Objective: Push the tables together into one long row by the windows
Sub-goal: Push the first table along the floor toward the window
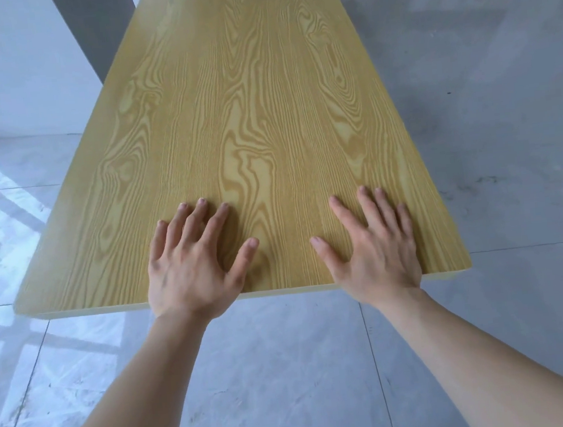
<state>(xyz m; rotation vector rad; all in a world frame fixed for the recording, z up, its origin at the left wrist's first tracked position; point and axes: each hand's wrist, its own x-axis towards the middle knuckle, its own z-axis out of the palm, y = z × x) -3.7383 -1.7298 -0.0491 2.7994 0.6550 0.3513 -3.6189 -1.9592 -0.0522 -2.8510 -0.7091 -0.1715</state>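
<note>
Here the left hand (189,270) and right hand (376,252) lie spread flat on the yellow wood-grain table (246,113)

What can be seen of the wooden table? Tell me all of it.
The table shows a long rectangular top in pale yellow wood-grain, bare, stretching away over glossy grey floor tiles. Its legs are hidden. The left hand and right hand lie flat, fingers spread, at its near edge.
</note>
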